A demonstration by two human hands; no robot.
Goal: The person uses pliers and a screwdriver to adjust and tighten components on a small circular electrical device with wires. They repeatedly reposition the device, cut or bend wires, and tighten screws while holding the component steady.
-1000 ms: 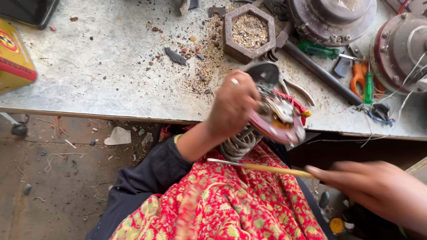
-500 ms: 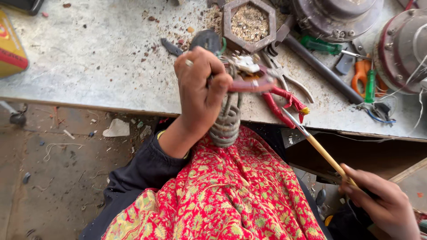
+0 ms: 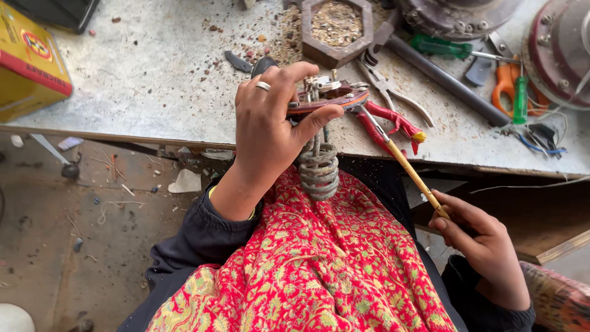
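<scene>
A worn grey metal-topped workbench (image 3: pixel 153 92), littered with sawdust and grit, runs across the upper half of the frame above a dirty concrete floor, and a red-and-yellow patterned cloth (image 3: pixel 313 276) covers the person's lap below. At centre, the left hand (image 3: pixel 270 123), one silver ring on a finger, is closed around a round reddish-brown disc-shaped electrical part (image 3: pixel 329 98), thumb pressed to its rim, holding it just above the bench edge; one grey coiled spring-like winding (image 3: pixel 318 169) hangs from its underside towards the lap. At lower right, the right hand (image 3: pixel 479 237) grips the end of a thin yellow-handled stick tool (image 3: pixel 409 169), whose tip reaches up and left to touch the disc's right edge. The step in hand looks like probing or dabbing at the disc's edge with the tool; any further move would call for keeping the disc steady and the tip finely placed. Two red-sleeved wire leads (image 3: pixel 393 120) trail from the disc to the right. Farther out lie one pair of bare metal pliers (image 3: pixel 384 86), one hexagonal wooden tray of filings (image 3: pixel 335 27), one dark metal rod (image 3: pixel 442 77), two green-handled screwdrivers (image 3: pixel 439 46), one orange-handled scissors (image 3: pixel 505 83), and one yellow-and-red tin box (image 3: pixel 27 61) at upper left.
</scene>
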